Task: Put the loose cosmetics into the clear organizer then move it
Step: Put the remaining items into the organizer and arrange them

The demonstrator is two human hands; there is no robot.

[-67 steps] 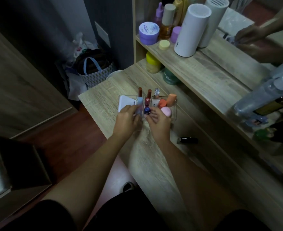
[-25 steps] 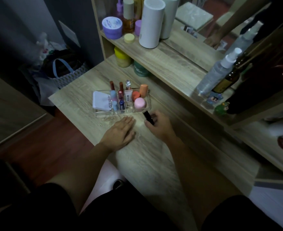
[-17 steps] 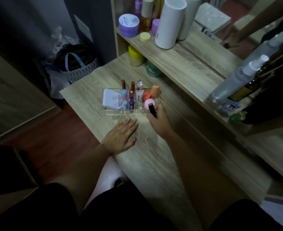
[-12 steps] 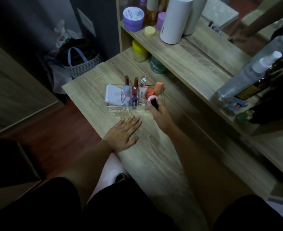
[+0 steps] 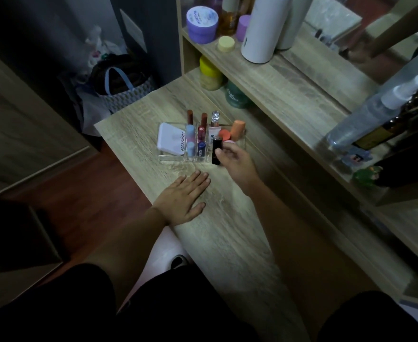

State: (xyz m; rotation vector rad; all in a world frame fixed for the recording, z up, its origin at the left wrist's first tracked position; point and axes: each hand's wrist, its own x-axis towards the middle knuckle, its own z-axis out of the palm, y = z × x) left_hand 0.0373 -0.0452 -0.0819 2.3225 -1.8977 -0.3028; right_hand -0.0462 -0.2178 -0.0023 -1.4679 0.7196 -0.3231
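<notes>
A clear organizer (image 5: 171, 157) stands on the wooden desk (image 5: 227, 230). It holds a white compact (image 5: 170, 138), several lip tubes, a blue balm stick (image 5: 201, 149) and orange sponges (image 5: 237, 129). My right hand (image 5: 237, 161) grips a black lipstick tube (image 5: 216, 151) upright over the organizer's front right slots, partly hiding a pink item. My left hand (image 5: 184, 198) lies flat on the desk, fingers spread, just in front of the organizer.
A raised shelf (image 5: 289, 87) behind carries a purple jar (image 5: 202, 24), a white cylinder (image 5: 264, 28), a yellow-lidded jar (image 5: 211, 72), a green jar (image 5: 235, 95) and a spray bottle (image 5: 370, 112). A mirror stands behind the shelf. A basket bag (image 5: 124, 87) sits on the floor at left.
My right hand picked the black lipstick off the desk and carried it up and left to the organizer. My left hand let go of the organizer and now rests flat.
</notes>
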